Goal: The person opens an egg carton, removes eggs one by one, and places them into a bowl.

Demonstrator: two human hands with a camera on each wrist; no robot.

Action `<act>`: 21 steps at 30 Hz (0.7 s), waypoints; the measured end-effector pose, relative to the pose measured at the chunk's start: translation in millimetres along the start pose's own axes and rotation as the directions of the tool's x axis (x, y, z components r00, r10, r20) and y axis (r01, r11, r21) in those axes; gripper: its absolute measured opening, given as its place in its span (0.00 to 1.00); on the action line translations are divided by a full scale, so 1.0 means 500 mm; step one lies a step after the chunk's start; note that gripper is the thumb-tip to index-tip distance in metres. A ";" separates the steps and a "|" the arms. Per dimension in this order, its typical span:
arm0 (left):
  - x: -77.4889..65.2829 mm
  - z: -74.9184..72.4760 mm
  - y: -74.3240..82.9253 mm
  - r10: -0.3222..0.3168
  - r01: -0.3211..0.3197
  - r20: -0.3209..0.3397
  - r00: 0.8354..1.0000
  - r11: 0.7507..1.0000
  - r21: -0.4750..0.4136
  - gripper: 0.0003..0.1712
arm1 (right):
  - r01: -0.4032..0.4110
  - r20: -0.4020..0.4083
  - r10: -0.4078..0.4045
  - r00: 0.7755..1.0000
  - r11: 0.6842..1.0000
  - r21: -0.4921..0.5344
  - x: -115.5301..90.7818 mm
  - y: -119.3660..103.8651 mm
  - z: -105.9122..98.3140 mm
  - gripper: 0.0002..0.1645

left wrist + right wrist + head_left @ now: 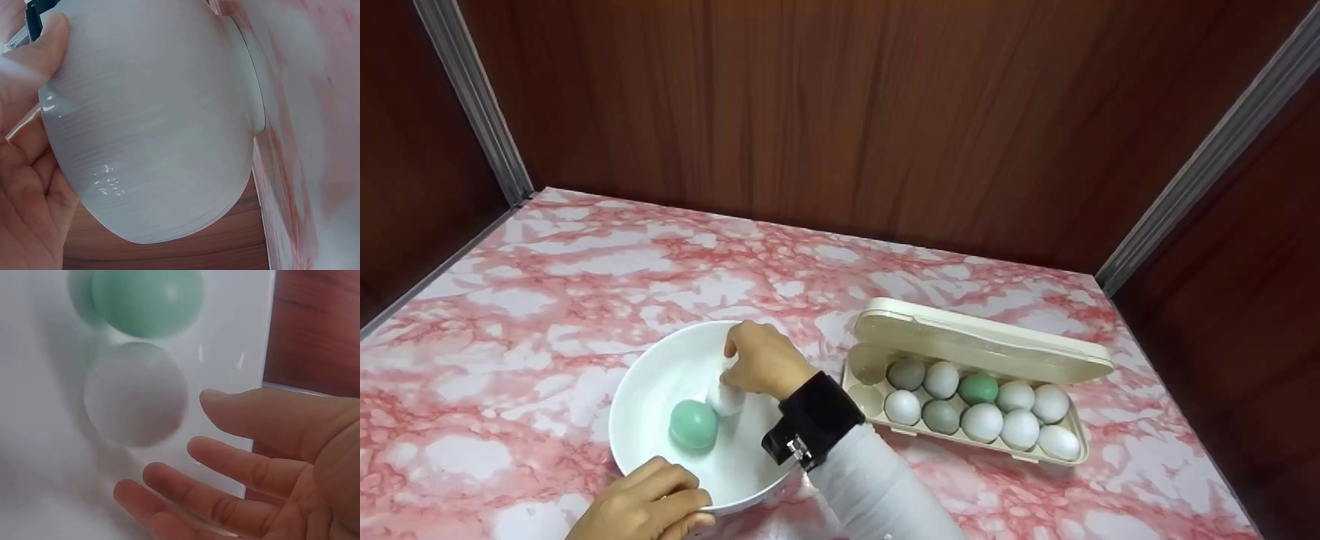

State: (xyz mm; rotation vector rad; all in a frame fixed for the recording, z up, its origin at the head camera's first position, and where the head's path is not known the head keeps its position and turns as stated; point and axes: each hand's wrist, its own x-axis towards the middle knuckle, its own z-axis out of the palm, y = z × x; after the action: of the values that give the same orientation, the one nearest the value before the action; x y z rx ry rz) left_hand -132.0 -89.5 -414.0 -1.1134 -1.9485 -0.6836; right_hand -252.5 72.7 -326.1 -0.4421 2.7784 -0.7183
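A white bowl (649,375) stands on the table with a green egg (694,424) and a white egg (725,397) side by side inside. My left hand (641,504) holds the bowl's near rim, its thumb (52,48) lying against the wall in the left wrist view. Over the far right part of the bowl is my right hand (765,361), right by the white egg. In the right wrist view its fingers (185,492) are spread and extended, with a gap between them and the white egg (136,395). The green egg (149,301) sits just beyond.
To the right stands a cream egg carton (982,442), lid (982,337) raised at the back. It holds several white and grey eggs and a green egg (978,388). Brown wood-look panels (810,112) enclose the pink-and-white marbled table (510,300).
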 end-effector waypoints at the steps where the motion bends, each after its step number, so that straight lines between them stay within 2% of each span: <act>1: -0.001 0.000 0.001 -0.005 0.005 0.003 1.000 1.000 0.001 0.21 | 0.004 -0.002 -0.004 1.000 1.000 0.002 -0.002 0.000 -0.005 0.14; 8: -0.002 0.004 0.000 0.014 -0.015 -0.026 1.000 0.999 -0.036 0.19 | 0.029 -0.047 -0.029 0.998 1.000 0.009 -0.023 -0.006 -0.052 0.18; 15: -0.002 0.001 0.001 -0.009 0.009 -0.001 1.000 0.999 -0.041 0.20 | 0.074 -0.127 -0.066 0.990 0.995 0.063 -0.067 0.005 -0.094 0.18; 21: -0.002 0.002 -0.001 -0.001 0.001 -0.011 1.000 0.999 -0.032 0.20 | 0.117 -0.162 -0.097 0.982 0.986 0.119 -0.107 0.025 -0.118 0.18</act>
State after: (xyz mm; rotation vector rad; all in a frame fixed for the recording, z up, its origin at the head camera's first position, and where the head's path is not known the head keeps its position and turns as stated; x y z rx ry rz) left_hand -132.3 -89.3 -415.3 -1.1254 -1.9351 -0.7222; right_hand -223.6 126.9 -274.1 -0.5355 2.8466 -0.9894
